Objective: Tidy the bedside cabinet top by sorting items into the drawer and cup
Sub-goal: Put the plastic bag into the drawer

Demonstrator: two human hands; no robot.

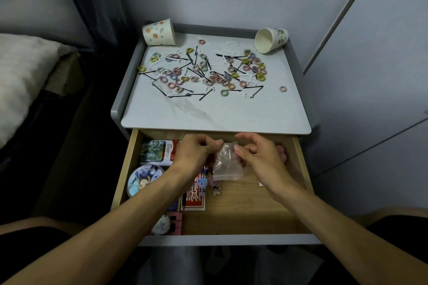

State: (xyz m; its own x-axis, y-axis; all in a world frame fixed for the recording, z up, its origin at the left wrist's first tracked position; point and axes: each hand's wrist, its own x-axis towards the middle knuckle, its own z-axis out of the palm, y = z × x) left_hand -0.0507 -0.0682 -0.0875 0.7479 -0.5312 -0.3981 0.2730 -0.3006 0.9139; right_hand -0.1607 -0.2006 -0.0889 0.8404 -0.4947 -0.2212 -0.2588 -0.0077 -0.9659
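Over the open wooden drawer [298, 169], my left hand [196, 154] and my right hand [257, 157] both pinch the top edge of a small clear plastic bag [228, 165] that hangs between them. On the white cabinet top [215, 113] lie several small coloured hair ties [224, 93], black bobby pins [179, 95] and white floss picks [228, 45], all scattered. One paper cup [159, 33] lies on its side at the back left corner. Another paper cup [271, 40] lies tipped at the back right, its mouth facing me.
The drawer's left part holds a tin with a picture lid [154, 151], a round badge [144, 179], red cards [194, 201] and small figures. A pink thing [281, 152] sits behind my right hand. A bed with a pillow [20, 81] stands at left, a wall at right.
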